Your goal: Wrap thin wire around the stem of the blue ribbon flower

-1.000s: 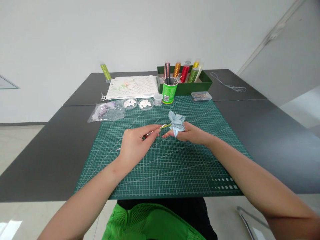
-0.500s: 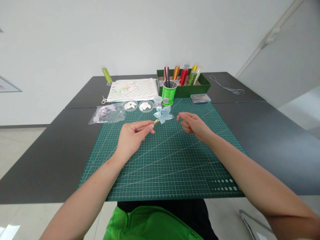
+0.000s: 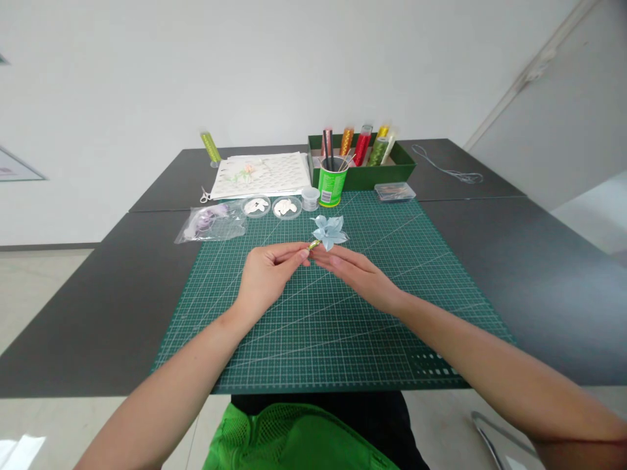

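Note:
A pale blue fabric flower (image 3: 330, 230) on a thin green-wrapped stem hovers over the green cutting mat (image 3: 318, 326). My left hand (image 3: 268, 274) pinches the stem just below the bloom, fingers closed on it. My right hand (image 3: 355, 273) comes in from the right with its fingers stretched out, their tips touching the stem right beside my left fingertips. Whether the right fingers actually grip the stem is not clear.
Behind the mat stand a green cup of tools (image 3: 332, 183), a green box with thread spools (image 3: 365, 163), two small dishes of white petals (image 3: 271, 207), a small white jar (image 3: 309, 197), a plastic bag (image 3: 210, 222), pattern sheets (image 3: 263, 173), scissors (image 3: 204, 194) and a clear case (image 3: 394, 191).
My right hand let go of the bloom, swung out to the right, then came back to the stem by my left fingertips. The flower shifted left and farther from me.

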Tool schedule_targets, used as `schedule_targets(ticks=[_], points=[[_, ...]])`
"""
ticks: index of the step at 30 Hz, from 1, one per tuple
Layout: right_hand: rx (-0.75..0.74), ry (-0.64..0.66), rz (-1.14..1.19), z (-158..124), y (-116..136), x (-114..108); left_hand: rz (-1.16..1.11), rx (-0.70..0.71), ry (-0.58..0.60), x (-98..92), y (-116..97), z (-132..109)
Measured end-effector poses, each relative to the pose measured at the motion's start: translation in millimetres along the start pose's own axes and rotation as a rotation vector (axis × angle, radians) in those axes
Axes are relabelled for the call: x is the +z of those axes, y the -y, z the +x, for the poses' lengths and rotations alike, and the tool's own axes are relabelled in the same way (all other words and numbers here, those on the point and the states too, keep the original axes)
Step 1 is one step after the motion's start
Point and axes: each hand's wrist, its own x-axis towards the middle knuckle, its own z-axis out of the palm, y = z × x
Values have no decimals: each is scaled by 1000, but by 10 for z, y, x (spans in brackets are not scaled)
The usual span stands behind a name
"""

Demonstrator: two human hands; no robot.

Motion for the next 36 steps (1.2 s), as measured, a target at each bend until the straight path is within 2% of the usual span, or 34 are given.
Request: schedule_targets(ticks=[2, 4, 7, 10, 12, 15, 19, 23, 27, 30, 33, 36], points=[[53, 16, 169, -21, -5, 63, 0, -12, -5, 8, 12, -4], [111, 27, 188, -32, -9, 89, 4, -33, -13, 12, 19, -7], [93, -44, -84, -42, -12, 91, 7, -42, -18, 13, 23, -7], [-40, -158, -481, -69, -5, 82, -1, -39, -25, 10, 29, 0], [-103, -163, -639, -98, 15, 82, -5, -42, -31, 7, 41, 11], [-132, -123, -723, -140, 67, 97, -3, -55, -39, 0, 66, 32], [-90, -165, -645, -134, 93, 126, 4, -60, -48, -3, 80, 48], [54, -236, -266, -59, -7, 111, 48, -30, -68, -3, 82, 43], [214, -194, 149, -22, -58, 107, 91, 5, -65, -6, 114, 40], [286, -119, 320, -36, -8, 141, 132, 34, -71, -6, 139, 43], [317, -66, 205, -58, 36, 165, 180, 47, -67, -6, 153, 47], [185, -70, -184, -75, 33, 154, 206, 44, -59, -7, 161, 56]])
